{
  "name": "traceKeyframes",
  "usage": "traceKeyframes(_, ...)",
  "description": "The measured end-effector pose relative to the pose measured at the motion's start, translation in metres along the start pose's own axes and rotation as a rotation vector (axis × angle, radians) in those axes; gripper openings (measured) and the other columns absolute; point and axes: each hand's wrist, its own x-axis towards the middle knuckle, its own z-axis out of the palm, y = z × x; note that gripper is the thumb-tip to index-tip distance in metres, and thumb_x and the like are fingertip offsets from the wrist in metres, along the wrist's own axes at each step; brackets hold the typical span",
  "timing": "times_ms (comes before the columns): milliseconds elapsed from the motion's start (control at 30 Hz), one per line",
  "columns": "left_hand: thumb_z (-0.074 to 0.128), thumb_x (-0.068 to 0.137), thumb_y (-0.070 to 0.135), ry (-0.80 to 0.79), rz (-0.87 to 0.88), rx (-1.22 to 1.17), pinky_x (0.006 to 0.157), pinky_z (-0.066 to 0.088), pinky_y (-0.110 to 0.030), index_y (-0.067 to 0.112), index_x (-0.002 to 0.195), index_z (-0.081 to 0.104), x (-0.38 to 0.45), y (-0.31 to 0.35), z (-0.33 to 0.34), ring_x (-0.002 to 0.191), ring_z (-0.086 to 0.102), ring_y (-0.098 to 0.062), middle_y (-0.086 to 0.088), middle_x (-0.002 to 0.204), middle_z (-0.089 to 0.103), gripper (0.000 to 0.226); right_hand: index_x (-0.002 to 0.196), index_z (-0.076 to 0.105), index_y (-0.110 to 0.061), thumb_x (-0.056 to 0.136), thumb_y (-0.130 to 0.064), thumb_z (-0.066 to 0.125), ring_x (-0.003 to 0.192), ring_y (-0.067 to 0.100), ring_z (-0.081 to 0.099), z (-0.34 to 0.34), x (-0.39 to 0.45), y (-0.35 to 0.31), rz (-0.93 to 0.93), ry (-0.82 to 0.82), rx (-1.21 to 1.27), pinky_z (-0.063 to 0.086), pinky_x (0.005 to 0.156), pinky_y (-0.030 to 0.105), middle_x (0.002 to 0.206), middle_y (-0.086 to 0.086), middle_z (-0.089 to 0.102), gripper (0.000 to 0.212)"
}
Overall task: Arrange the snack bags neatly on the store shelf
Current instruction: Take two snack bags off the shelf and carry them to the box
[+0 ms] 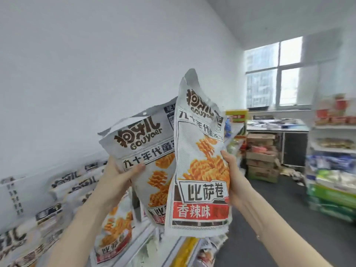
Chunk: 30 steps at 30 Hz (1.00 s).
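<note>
Along the left wall: a store shelf (133,239) running away from the camera, its front edge white, its top crowded with leaning grey snack bags (63,191) of the same print.
Room: white wall, window (273,74) at the far end, stacked cartons (262,157) below it, dark floor, a second rack of goods (333,160) along the right edge.
Left hand (115,178): closed around the left side of a rear bag (146,151), thumb across its front; bag tilted left, raised above the shelf.
Right hand (233,178): gripping the right edge of the front bag (200,170), which stands nearly upright and overlaps the rear bag.
</note>
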Motion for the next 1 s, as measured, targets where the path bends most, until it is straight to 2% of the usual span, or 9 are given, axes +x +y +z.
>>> traceKeyframes(100,0.074,0.074,0.015,-0.041,-0.004,-0.056,0.069,0.061,-0.038,0.012,0.113,0.064,0.012,-0.027,0.074,0.089,0.075,-0.031,-0.012,0.102,0.077,0.04,0.115,0.068,-0.014,0.033,-0.063,0.086,0.094,0.032,0.073,-0.053,-0.044,-0.022,-0.022,0.19,-0.097,0.054,0.084,0.044,0.112,0.017,0.074,0.097)
traceKeyframes(200,0.068,0.082,0.005,-0.075,-0.028,-0.149,0.064,0.059,-0.026,0.012,0.114,0.064,0.019,-0.05,0.157,0.088,0.075,-0.02,-0.005,0.103,0.077,0.034,0.113,0.068,-0.013,0.079,-0.051,0.063,0.094,0.032,0.074,-0.108,-0.092,-0.046,-0.058,0.373,-0.185,0.054,0.085,0.042,0.108,0.015,0.075,0.052)
traceKeyframes(267,0.067,0.084,0.004,-0.127,-0.039,-0.188,0.062,0.057,-0.02,0.016,0.111,0.065,0.017,-0.066,0.217,0.086,0.074,-0.012,-0.001,0.101,0.077,0.03,0.106,0.07,-0.012,0.092,-0.038,0.054,0.093,0.032,0.074,-0.146,-0.128,-0.058,-0.066,0.513,-0.236,0.055,0.087,0.042,0.104,0.014,0.077,0.034)
traceKeyframes(367,0.068,0.084,0.006,-0.221,-0.09,-0.239,0.063,0.057,-0.018,0.016,0.109,0.067,0.006,-0.091,0.311,0.091,0.073,-0.013,0.001,0.101,0.076,0.027,0.113,0.068,-0.01,0.091,-0.036,0.057,0.102,0.034,0.071,-0.205,-0.185,-0.071,-0.071,0.682,-0.299,0.052,0.097,0.048,0.109,0.013,0.076,0.036)
traceKeyframes(533,0.07,0.083,0.012,-0.424,-0.275,-0.339,0.086,0.056,-0.04,0.014,0.12,0.066,-0.03,-0.137,0.472,0.103,0.071,-0.022,-0.004,0.111,0.075,0.037,0.115,0.068,-0.009,0.091,-0.038,0.059,0.102,0.035,0.071,-0.318,-0.284,-0.088,-0.042,0.958,-0.199,0.051,0.1,0.05,0.108,0.015,0.075,0.039)
traceKeyframes(600,0.071,0.083,0.011,-0.467,-0.344,-0.347,0.081,0.058,-0.038,0.013,0.113,0.068,-0.046,-0.156,0.536,0.1,0.072,-0.023,-0.005,0.107,0.076,0.031,0.116,0.068,-0.007,0.09,-0.039,0.06,0.102,0.036,0.071,-0.363,-0.321,-0.094,-0.027,1.039,-0.155,0.051,0.1,0.05,0.109,0.016,0.075,0.041)
traceKeyframes(667,0.072,0.082,0.009,-0.484,-0.417,-0.357,0.083,0.056,-0.04,0.014,0.108,0.07,-0.062,-0.172,0.596,0.099,0.072,-0.025,-0.007,0.107,0.076,0.026,0.116,0.068,-0.007,0.09,-0.041,0.06,0.102,0.036,0.071,-0.407,-0.356,-0.101,-0.012,1.112,-0.124,0.05,0.101,0.051,0.109,0.017,0.075,0.043)
traceKeyframes(767,0.071,0.084,0.01,-0.506,-0.516,-0.375,0.081,0.056,-0.039,0.015,0.108,0.069,-0.084,-0.192,0.675,0.095,0.073,-0.023,-0.005,0.105,0.076,0.024,0.116,0.069,-0.008,0.089,-0.044,0.061,0.101,0.037,0.071,-0.469,-0.399,-0.113,-0.007,1.217,-0.082,0.049,0.101,0.052,0.108,0.017,0.075,0.045)
traceKeyframes(1000,0.071,0.084,0.011,-0.567,-0.636,-0.374,0.084,0.055,-0.038,0.015,0.108,0.068,-0.089,-0.229,0.834,0.1,0.07,-0.024,-0.004,0.106,0.075,0.025,0.116,0.068,-0.009,0.089,-0.047,0.059,0.103,0.039,0.07,-0.604,-0.448,-0.148,-0.005,1.323,0.072,0.049,0.1,0.054,0.109,0.019,0.074,0.047)
